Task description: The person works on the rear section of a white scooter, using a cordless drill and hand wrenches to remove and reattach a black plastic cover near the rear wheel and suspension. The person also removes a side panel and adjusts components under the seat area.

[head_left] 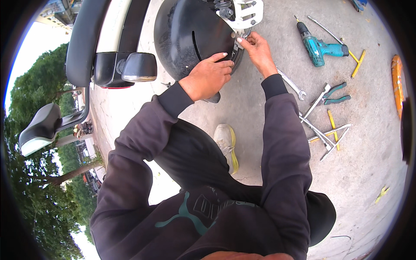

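A rounded black housing (177,37), slotted along its side, fills the upper middle, with a white metal bracket (247,13) at its top right. My left hand (206,76) rests on the housing's lower right, fingers lightly bent and apart over its edge. My right hand (258,52) is closed in a pinch at the housing's rim, just below the bracket, on something small that I cannot make out. A long wrench (290,85) lies on the ground beside my right wrist, partly behind it.
Concrete ground (355,173) holds a teal drill (316,47), pliers (336,99), T-handled wrenches (325,138) and an orange object (396,86) at the right edge. A vehicle seat with backrest (82,43) and a mirror-like black part (138,65) stand at upper left. My shoe (223,145) is below the housing.
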Available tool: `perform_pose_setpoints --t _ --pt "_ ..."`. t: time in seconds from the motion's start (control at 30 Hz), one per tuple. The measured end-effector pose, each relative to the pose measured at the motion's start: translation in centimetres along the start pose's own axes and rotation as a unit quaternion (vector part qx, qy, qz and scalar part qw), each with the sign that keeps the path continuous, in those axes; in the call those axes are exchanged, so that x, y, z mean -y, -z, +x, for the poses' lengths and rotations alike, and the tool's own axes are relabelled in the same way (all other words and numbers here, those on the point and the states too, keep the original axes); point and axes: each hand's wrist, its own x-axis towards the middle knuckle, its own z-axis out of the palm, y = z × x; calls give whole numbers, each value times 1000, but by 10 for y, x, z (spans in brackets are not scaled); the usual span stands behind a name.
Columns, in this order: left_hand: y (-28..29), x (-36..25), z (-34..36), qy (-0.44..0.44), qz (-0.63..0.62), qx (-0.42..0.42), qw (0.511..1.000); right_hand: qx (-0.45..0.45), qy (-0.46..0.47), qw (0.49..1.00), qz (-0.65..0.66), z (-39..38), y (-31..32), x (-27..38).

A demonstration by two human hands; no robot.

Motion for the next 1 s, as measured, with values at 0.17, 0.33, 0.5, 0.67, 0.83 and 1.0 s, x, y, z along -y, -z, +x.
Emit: perform_pose_setpoints --t 0.17,0.33,0.5,0.67,0.83,1.0 --pt "-1 -2 -5 6 3 16 1000 12 -60 998 26 -8 4 22" --pt "1 -3 0 -1 28 12 1000 -20 -49 973 -227 10 8 25" --pt "0 -4 -7 16 22 23 999 -1 -39 985 -170 3 -6 28" --pt "-62 5 18 -1 80 -74 994 -4 12 1000 5 16 10 -9" --pt "-47 -6 1 53 23 -48 997 50 -144 986 -72 0 4 40" --pt "-59 -14 9 53 101 -36 993 29 -129 974 -183 11 3 38"
